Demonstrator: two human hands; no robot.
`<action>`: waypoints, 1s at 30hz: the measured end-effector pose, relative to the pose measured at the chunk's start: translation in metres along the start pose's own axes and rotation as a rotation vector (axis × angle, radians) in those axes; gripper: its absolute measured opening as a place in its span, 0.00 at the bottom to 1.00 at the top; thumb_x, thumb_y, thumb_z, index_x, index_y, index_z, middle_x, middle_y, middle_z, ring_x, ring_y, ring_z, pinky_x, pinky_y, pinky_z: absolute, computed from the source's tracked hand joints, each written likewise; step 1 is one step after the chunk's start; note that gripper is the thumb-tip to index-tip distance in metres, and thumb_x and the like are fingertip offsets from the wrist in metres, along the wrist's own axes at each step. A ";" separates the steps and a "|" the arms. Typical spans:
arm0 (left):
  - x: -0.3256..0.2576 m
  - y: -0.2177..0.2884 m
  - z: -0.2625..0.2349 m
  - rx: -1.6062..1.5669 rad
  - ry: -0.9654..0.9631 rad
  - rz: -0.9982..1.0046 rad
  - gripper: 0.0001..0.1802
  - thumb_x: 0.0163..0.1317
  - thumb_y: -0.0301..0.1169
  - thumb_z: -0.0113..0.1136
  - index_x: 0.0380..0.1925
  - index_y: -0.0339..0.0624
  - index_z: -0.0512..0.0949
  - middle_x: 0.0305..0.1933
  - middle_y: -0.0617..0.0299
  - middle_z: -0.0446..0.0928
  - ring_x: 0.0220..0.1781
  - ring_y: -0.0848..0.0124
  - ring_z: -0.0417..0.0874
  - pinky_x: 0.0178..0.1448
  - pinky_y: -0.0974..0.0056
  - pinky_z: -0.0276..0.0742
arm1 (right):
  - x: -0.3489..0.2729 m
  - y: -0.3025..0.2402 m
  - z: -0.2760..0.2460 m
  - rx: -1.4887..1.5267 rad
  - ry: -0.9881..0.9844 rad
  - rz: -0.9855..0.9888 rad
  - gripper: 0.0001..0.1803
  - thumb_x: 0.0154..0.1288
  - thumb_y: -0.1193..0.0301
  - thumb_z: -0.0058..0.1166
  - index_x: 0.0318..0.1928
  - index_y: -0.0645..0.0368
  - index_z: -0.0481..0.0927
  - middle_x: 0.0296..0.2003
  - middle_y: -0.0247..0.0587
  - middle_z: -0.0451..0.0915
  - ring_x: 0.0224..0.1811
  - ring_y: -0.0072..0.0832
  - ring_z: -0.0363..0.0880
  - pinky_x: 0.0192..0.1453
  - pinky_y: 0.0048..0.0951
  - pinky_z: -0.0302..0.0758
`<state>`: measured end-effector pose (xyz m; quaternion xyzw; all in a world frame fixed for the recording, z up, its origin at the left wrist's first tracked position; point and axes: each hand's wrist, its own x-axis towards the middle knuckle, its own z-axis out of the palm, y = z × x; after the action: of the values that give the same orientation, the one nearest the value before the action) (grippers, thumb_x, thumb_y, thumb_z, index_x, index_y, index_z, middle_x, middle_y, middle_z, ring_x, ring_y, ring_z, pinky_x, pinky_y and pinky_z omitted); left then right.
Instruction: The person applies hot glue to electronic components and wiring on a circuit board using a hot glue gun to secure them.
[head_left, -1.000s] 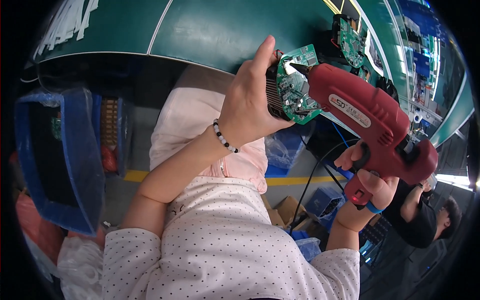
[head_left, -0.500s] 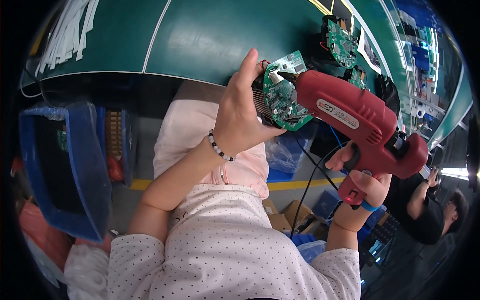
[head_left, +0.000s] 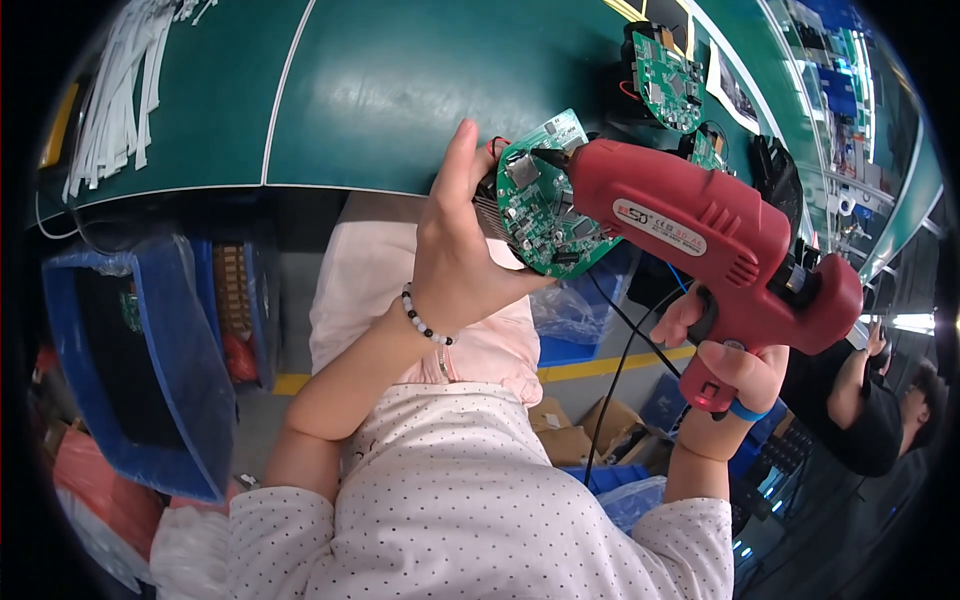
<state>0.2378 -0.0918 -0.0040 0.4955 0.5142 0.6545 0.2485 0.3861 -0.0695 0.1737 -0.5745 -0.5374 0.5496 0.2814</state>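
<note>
My left hand (head_left: 452, 250) is closed around the edge of a green circuit board (head_left: 540, 215), its thumb pointing up and away. A finned black part shows behind the board on the palm side. In my right hand (head_left: 742, 372) is a red hot glue gun (head_left: 690, 210), gripped by its handle with fingers around the trigger. Its dark nozzle (head_left: 552, 156) points left over the board's upper part, close to a square chip; whether it touches cannot be made out. The gun's body hides the board's right side.
Similar circuit boards (head_left: 668, 85) stand on the green bench (head_left: 400, 90) at far right. White strips (head_left: 120, 100) lie at far left. A blue bin (head_left: 180, 370) stands at lower left. Black cables (head_left: 625, 360) hang below the gun. Another person (head_left: 870, 420) is at right.
My left hand and the circuit board have shifted a little left, and the board faces me more. The glue gun's nozzle has moved slightly left with it. The whole view has shifted slightly.
</note>
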 end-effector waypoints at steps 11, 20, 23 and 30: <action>-0.001 0.000 -0.002 0.024 -0.021 0.004 0.65 0.26 0.34 0.79 0.62 0.31 0.43 0.53 0.42 0.67 0.54 0.53 0.73 0.57 0.60 0.69 | 0.001 -0.004 0.003 0.004 0.034 0.038 0.30 0.32 0.77 0.48 0.44 0.74 0.71 0.26 0.46 0.74 0.26 0.32 0.74 0.34 0.30 0.73; -0.002 0.000 -0.001 0.011 -0.019 -0.017 0.64 0.27 0.34 0.79 0.62 0.32 0.44 0.54 0.43 0.65 0.54 0.53 0.72 0.57 0.59 0.69 | -0.002 -0.003 0.004 -0.051 0.091 0.024 0.34 0.31 0.71 0.54 0.45 0.77 0.67 0.23 0.50 0.73 0.21 0.35 0.73 0.26 0.35 0.75; -0.001 -0.001 -0.001 0.010 -0.021 -0.014 0.65 0.27 0.35 0.79 0.63 0.32 0.44 0.53 0.44 0.65 0.54 0.54 0.73 0.57 0.59 0.69 | 0.000 -0.002 0.002 -0.058 0.070 0.026 0.33 0.32 0.72 0.54 0.45 0.77 0.67 0.24 0.50 0.73 0.21 0.36 0.73 0.26 0.35 0.75; -0.001 0.001 -0.002 0.014 -0.019 -0.013 0.65 0.26 0.35 0.79 0.63 0.32 0.44 0.53 0.45 0.66 0.52 0.54 0.72 0.55 0.58 0.69 | -0.002 -0.005 0.000 -0.025 0.041 0.027 0.31 0.32 0.75 0.53 0.44 0.75 0.69 0.25 0.49 0.74 0.24 0.35 0.74 0.30 0.33 0.74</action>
<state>0.2369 -0.0937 -0.0040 0.5004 0.5195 0.6444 0.2540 0.3849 -0.0698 0.1788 -0.5961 -0.5306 0.5347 0.2778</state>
